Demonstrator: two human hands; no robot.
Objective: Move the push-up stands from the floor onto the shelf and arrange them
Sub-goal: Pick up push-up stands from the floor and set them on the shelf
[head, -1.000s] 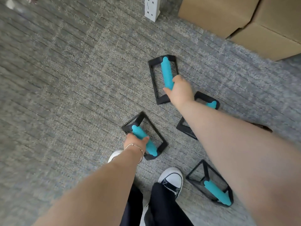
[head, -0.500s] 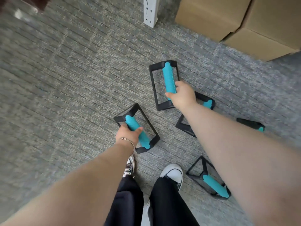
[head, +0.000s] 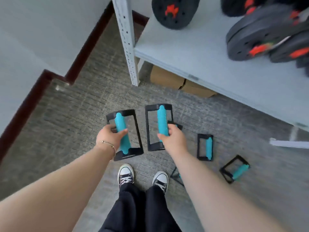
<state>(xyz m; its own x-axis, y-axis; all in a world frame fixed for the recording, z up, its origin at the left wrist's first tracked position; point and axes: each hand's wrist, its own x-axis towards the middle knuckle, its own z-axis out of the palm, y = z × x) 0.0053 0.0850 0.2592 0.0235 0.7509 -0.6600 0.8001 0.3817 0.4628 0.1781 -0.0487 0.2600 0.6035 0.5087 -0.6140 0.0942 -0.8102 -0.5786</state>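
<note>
Grey patterned carpet (head: 70, 118) covers the floor; a pale grey metal shelf (head: 209, 64) with a perforated upright stands at upper right, white wall with dark baseboard at left.

Count: six push-up stands in view, though two are mostly hidden. Two are held and four lie on the carpet: one upright rectangle (head: 205, 147), one tilted (head: 235, 169), one partly hidden behind the right forearm (head: 175, 174), and one with only a corner showing behind the right hand (head: 177, 126). At least three black weight plates with red hubs (head: 173, 10) sit on the shelf. Two brown cardboard boxes (head: 167, 77) sit under it.

Each stand: black rectangular frame, ribbed turquoise grip bar along its length.

Left hand (head: 109, 137) is clenched around the grip of the left held stand (head: 124, 133). Right hand (head: 173, 139) grips the bar of the right held stand (head: 158, 127). Both stands are held side by side, bars pointing away from the body, above the carpet in front of two black-and-white sneakers (head: 126, 174), below the shelf edge. Both forearms are extended forward; a thin gold bracelet (head: 108, 144) is on the left wrist.
</note>
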